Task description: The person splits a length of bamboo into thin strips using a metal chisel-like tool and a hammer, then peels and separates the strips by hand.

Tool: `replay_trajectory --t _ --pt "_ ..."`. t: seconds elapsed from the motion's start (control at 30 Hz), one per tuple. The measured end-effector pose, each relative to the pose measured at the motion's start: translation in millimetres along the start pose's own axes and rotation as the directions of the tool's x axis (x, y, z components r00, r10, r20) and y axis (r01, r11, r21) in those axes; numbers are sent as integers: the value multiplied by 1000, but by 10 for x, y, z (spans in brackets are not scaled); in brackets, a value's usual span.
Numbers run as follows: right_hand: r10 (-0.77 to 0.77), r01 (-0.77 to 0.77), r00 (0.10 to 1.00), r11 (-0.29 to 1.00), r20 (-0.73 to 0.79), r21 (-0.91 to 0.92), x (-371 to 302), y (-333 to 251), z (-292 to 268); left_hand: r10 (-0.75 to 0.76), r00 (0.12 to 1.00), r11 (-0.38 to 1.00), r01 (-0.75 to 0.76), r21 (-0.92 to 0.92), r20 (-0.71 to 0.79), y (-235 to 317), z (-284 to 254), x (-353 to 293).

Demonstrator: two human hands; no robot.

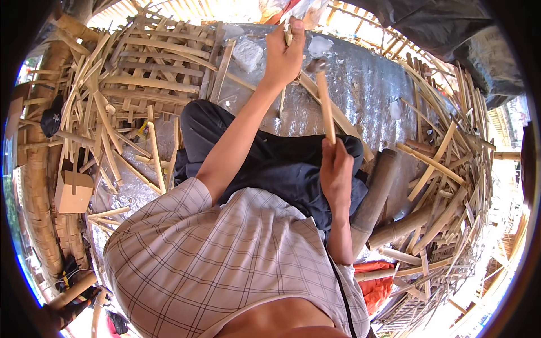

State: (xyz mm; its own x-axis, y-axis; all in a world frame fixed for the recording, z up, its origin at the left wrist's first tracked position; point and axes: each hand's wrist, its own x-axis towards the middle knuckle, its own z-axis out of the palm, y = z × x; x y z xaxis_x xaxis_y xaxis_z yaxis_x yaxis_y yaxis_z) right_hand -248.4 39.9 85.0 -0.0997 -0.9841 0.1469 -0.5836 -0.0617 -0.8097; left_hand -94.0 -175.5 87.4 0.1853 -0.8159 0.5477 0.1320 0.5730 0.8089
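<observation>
My right hand (337, 169), in front of my right knee, grips the lower end of a hammer's wooden handle. The hammer (325, 101) points away from me, its dark metal head up near my left wrist. Stretched far forward, my left hand (284, 56) is closed, thumb uppermost, around a small pale piece of bamboo (289, 37); most of that piece is hidden by the fingers. Beneath the hammer a split bamboo length (338, 116) slants from near my left wrist toward my right knee.
I sit cross-legged on a shiny grey sheet (372, 96). A woven bamboo panel (158, 65) lies at the far left, near a whitish block (248, 54). Loose bamboo strips (445, 163) heap up on the right beside a thick bamboo pole (377, 194). A cardboard box (74, 192) hangs at left.
</observation>
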Motion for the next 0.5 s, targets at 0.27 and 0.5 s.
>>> replay_trajectory --t 0.27,0.5 --pt "38 -21 996 980 -86 197 10 -41 192 62 998 998 -62 -5 20 -91 -61 88" --pt "49 -50 999 998 22 48 -24 -188 61 -8 1000 998 9 -54 23 -53 -72 48"
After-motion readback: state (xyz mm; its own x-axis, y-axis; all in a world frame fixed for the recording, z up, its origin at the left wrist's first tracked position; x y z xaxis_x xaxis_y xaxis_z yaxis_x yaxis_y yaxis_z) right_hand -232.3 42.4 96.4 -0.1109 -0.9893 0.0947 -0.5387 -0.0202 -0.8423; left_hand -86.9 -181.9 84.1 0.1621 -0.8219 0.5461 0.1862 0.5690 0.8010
